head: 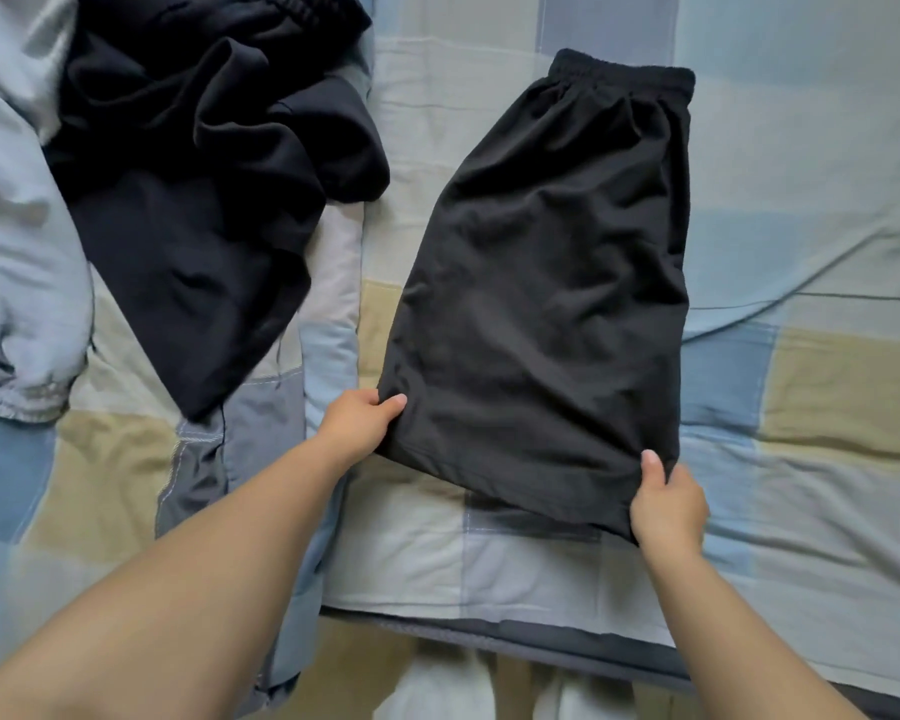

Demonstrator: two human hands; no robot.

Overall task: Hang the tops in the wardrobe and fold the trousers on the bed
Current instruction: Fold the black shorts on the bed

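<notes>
A pair of black shorts lies flat on the bed, folded in half lengthwise, with the elastic waistband at the far end and the leg hem towards me. My left hand pinches the hem's left corner, thumb on top of the cloth. My right hand pinches the hem's right corner in the same way. Both corners are lifted slightly off the cover.
A heap of crumpled black clothes lies at the upper left. A light grey-blue garment with an elastic cuff lies at the far left. The checked bedcover spreads to the right; the bed's near edge runs below my hands.
</notes>
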